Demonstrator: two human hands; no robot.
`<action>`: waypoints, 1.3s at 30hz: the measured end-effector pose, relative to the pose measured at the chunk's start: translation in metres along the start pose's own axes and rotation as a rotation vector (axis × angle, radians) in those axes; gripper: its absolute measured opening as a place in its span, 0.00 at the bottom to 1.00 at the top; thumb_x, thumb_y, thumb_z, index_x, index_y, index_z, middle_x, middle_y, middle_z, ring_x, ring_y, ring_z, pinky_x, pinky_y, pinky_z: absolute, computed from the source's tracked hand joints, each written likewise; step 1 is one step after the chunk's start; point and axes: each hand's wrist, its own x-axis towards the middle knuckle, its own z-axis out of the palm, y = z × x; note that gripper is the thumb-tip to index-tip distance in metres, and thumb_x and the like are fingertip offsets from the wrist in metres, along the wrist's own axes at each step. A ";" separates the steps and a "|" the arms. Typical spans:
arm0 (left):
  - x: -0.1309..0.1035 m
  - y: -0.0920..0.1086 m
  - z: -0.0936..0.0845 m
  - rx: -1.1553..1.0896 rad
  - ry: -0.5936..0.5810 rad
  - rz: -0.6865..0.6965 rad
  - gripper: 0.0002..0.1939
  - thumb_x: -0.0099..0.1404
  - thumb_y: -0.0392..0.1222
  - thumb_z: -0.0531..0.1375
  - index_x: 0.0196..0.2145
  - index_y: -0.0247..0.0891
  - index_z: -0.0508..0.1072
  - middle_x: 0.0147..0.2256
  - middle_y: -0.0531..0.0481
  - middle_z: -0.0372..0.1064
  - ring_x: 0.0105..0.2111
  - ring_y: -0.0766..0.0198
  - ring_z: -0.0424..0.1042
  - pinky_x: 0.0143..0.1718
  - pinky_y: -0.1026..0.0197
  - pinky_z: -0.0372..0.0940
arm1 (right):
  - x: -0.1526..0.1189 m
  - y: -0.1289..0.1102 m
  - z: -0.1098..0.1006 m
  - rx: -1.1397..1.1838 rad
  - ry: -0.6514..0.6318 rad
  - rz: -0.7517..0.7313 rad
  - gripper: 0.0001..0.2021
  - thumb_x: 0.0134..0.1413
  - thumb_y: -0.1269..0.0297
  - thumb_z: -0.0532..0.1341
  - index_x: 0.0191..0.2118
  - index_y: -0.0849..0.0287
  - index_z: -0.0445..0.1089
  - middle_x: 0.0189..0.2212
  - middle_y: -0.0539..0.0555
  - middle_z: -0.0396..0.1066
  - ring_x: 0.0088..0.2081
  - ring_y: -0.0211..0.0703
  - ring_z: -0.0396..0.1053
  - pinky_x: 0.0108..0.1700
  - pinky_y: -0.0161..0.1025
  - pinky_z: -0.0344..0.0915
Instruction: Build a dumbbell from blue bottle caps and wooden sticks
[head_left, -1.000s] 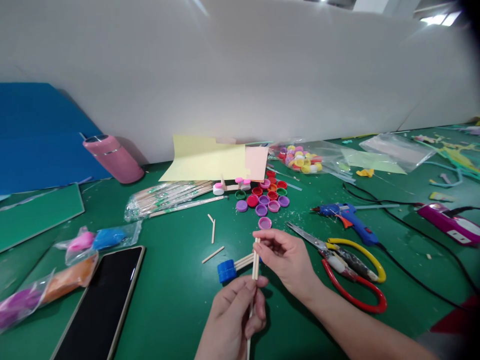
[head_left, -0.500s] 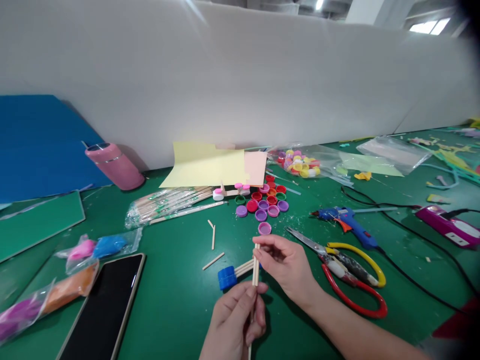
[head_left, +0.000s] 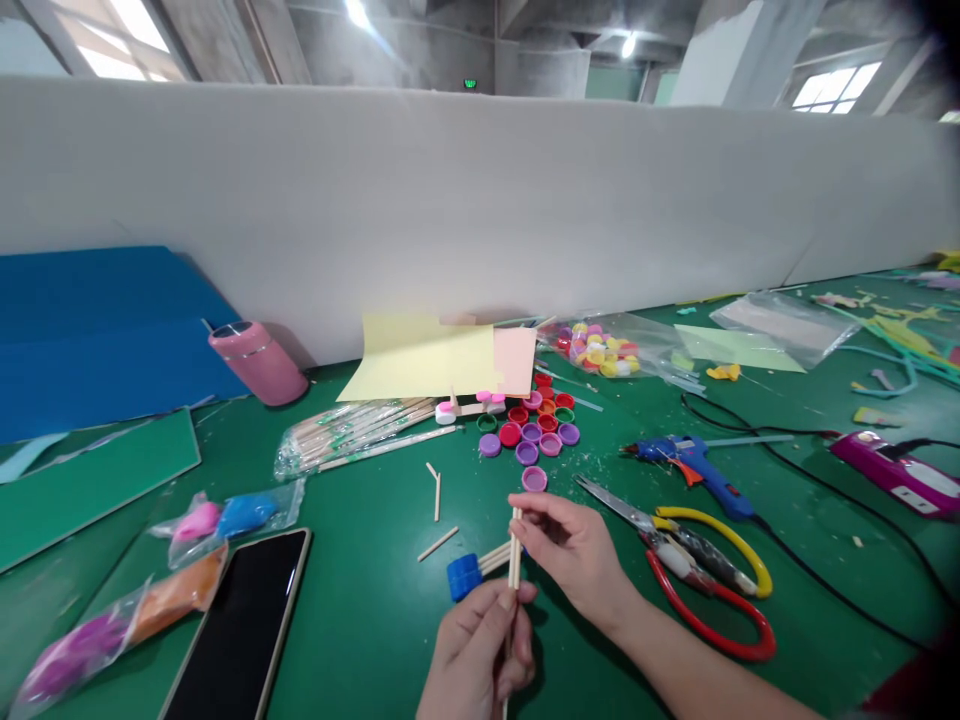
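Note:
Two thin wooden sticks (head_left: 515, 562) stand upright side by side between my hands. My left hand (head_left: 480, 645) pinches them low down, and the end of one stick shows below its fingers. Higher up, my right hand (head_left: 566, 545) has thumb and forefinger closed on their top ends. Just behind the hands lies a blue bottle cap piece (head_left: 464, 577) with several short sticks (head_left: 493, 558) coming out of its right side, partly hidden by the fingers. Cut stick pieces (head_left: 438, 543) lie to the left of it. Beyond the hands sits a group of coloured bottle caps (head_left: 527, 452).
Scissors (head_left: 675, 550) and a blue glue gun (head_left: 694, 465) with its cable lie to the right. At the left are a phone (head_left: 240, 620), bagged clay (head_left: 176, 590) and a pink cup (head_left: 259, 362). A bag of sticks (head_left: 352, 435) and yellow paper (head_left: 427, 358) lie farther back.
My head view has tilted up, so the whole scene sits lower in the picture. Both hands keep the same hold on the sticks.

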 end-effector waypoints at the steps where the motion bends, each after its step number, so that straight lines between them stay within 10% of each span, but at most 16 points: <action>1: -0.001 0.001 0.001 0.008 0.013 0.010 0.11 0.51 0.44 0.63 0.27 0.31 0.74 0.13 0.56 0.61 0.10 0.80 0.45 0.16 0.68 0.40 | 0.001 -0.001 -0.001 0.000 0.017 -0.002 0.11 0.48 0.64 0.59 0.39 0.61 0.70 0.25 0.50 0.69 0.26 0.37 0.66 0.28 0.33 0.65; 6: -0.006 0.018 0.007 0.070 0.080 0.091 0.11 0.52 0.43 0.62 0.27 0.30 0.73 0.13 0.57 0.59 0.12 0.79 0.46 0.17 0.68 0.41 | 0.002 -0.010 -0.017 -0.035 0.044 -0.014 0.10 0.49 0.63 0.58 0.38 0.61 0.70 0.25 0.51 0.69 0.26 0.39 0.67 0.28 0.34 0.65; 12: -0.014 0.047 0.010 0.094 0.100 0.229 0.09 0.59 0.40 0.56 0.32 0.31 0.73 0.17 0.56 0.60 0.15 0.76 0.49 0.20 0.68 0.48 | -0.022 -0.012 -0.025 -0.572 -0.454 -0.194 0.11 0.54 0.69 0.53 0.40 0.56 0.71 0.30 0.52 0.72 0.32 0.41 0.67 0.35 0.35 0.62; 16: -0.013 0.053 0.011 0.130 0.086 0.297 0.09 0.61 0.39 0.55 0.33 0.31 0.72 0.18 0.56 0.60 0.16 0.76 0.49 0.21 0.67 0.50 | -0.034 0.000 -0.014 -0.831 -0.550 -0.315 0.13 0.55 0.68 0.52 0.45 0.55 0.67 0.31 0.53 0.71 0.34 0.43 0.66 0.36 0.36 0.61; 21: -0.012 0.058 0.017 0.177 0.108 0.326 0.08 0.58 0.40 0.58 0.32 0.32 0.72 0.17 0.56 0.59 0.16 0.74 0.51 0.21 0.67 0.50 | -0.034 -0.002 -0.023 -0.800 -0.404 -0.250 0.14 0.54 0.66 0.54 0.47 0.56 0.65 0.36 0.54 0.70 0.38 0.44 0.67 0.39 0.37 0.62; 28: -0.012 0.061 0.020 0.301 0.098 0.333 0.10 0.57 0.43 0.58 0.34 0.34 0.73 0.18 0.56 0.58 0.19 0.72 0.53 0.21 0.67 0.49 | -0.051 0.006 -0.110 -0.914 0.084 -0.080 0.11 0.53 0.64 0.52 0.40 0.58 0.68 0.37 0.57 0.71 0.37 0.47 0.68 0.38 0.42 0.66; 39: -0.009 0.055 0.018 0.437 0.075 0.319 0.11 0.57 0.47 0.58 0.28 0.35 0.68 0.17 0.56 0.61 0.19 0.71 0.55 0.20 0.69 0.49 | -0.073 0.035 -0.157 -1.182 -0.003 0.207 0.23 0.38 0.68 0.54 0.46 0.64 0.63 0.42 0.63 0.67 0.42 0.55 0.67 0.44 0.47 0.64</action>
